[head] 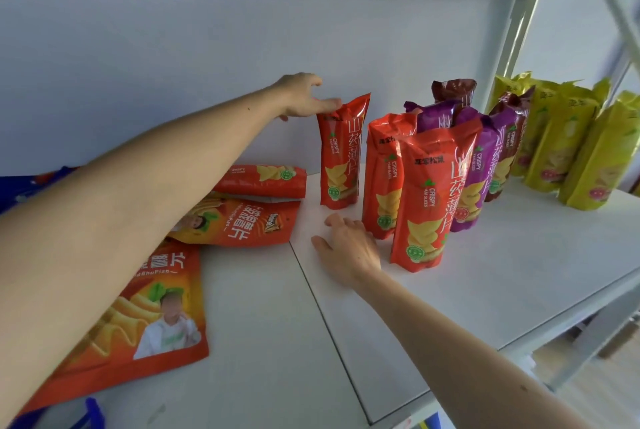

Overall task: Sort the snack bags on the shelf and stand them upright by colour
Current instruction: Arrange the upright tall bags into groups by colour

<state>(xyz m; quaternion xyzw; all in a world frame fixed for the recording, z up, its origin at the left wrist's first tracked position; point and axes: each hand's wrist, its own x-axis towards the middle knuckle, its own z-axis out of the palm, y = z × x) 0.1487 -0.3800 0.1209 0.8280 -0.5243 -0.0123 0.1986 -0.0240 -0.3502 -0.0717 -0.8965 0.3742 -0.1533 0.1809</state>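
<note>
My left hand [304, 98] pinches the top corner of an upright red snack bag [341, 155] near the back wall. My right hand [346, 247] rests flat on the shelf [502, 273], fingers apart, just left of two more upright red bags [422, 200]. Purple bags [481, 165] and dark red bags [509, 138] stand behind them, yellow bags [568, 148] further right. One red bag [263, 181] lies flat to the left, beside two wide orange-red bags [242, 224] that also lie flat.
The white back wall [173, 65] is close behind the bags. A seam between shelf panels [325, 321] runs front to back. A grey upright post [512, 44] stands at the right. Something blue [20, 189] lies at the far left edge.
</note>
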